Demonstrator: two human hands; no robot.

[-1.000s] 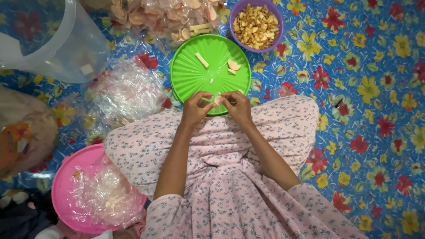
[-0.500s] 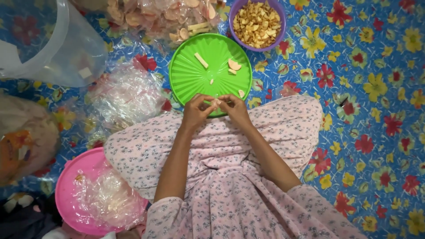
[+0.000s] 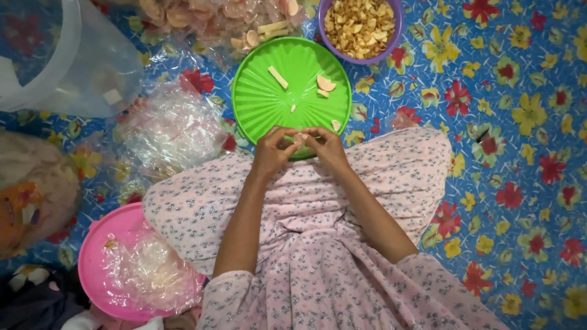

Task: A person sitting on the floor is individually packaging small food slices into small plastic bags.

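Left hand & right hand both pinch one small pale piece over green plate's near rim, prob. so scraps land there; purple bowl just beyond.

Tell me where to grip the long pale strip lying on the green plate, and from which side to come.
Take the long pale strip across its narrow width near the middle, coming straight down from above. It lies flat and slanted on the ribbed green plate, apart from the other pieces, so fingers can close on both long edges. Both the left hand and the right hand are busy pinching a small piece at the plate's near rim.
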